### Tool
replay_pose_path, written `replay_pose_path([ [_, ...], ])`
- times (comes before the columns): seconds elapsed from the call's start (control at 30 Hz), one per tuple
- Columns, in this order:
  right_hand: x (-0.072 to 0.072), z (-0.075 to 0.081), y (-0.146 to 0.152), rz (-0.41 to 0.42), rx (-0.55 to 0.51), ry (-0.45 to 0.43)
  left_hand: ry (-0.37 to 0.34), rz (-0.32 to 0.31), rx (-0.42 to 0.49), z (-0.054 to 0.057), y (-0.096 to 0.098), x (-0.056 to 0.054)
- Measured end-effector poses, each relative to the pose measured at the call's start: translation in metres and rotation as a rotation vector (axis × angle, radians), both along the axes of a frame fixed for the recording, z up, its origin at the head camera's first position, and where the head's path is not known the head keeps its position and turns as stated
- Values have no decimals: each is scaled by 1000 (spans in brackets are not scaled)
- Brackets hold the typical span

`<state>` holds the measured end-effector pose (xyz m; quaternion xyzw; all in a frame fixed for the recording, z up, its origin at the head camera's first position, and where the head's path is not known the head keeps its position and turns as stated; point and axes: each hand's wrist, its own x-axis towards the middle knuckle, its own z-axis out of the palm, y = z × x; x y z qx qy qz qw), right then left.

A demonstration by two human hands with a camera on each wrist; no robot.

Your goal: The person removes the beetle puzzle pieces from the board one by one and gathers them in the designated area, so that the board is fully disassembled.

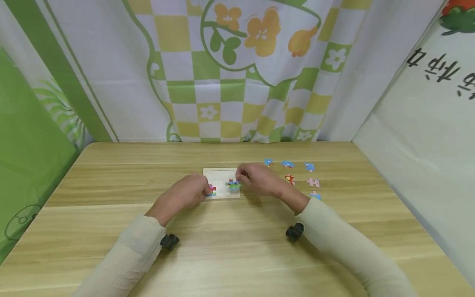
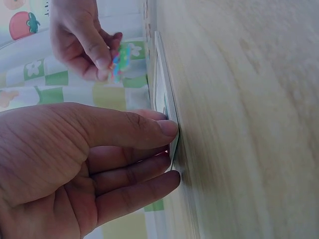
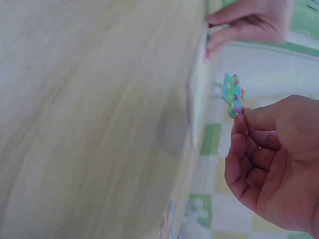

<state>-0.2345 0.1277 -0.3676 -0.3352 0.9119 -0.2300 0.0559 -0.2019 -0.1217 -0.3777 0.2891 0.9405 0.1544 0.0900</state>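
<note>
A small white puzzle tray (image 1: 227,196) lies on the table. My left hand (image 1: 191,190) grips its near left corner, thumb at the near edge and fingers along the left side. Beside those fingertips, a pink and blue puzzle piece (image 1: 212,190) lies in the tray. My right hand (image 1: 257,178) pinches a green and blue puzzle piece (image 3: 232,93) by one edge, between thumb and index finger. That piece is held above the tray's right part, apart from it. In the left wrist view, the left thumb (image 2: 149,130) touches the tray's edge.
Right of the tray lie several loose puzzle pieces, among them a red and yellow piece (image 1: 290,179), a pink piece (image 1: 313,182) and a blue piece (image 1: 287,164). A patterned curtain (image 1: 231,95) hangs behind the wooden table (image 1: 237,247).
</note>
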Motion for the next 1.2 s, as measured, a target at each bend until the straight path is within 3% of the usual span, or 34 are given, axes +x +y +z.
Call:
replay_pose_path([
  [0.17,5,7,28,-34,-42,-7,4,14,-17,2,2,1],
  [0.4,15,6,66,-101,-61,-43,21,-10,-15,1,2,2],
  [0.77,24,4,118,-205,-65,-25,17,-34,12,1,0,1],
  [0.97,24,3,133,-211,-37,-77,46,-61,23,0,-3,0],
  [1.2,24,-2,136,-189,13,-127,23,-50,21,-1,-4,-1],
])
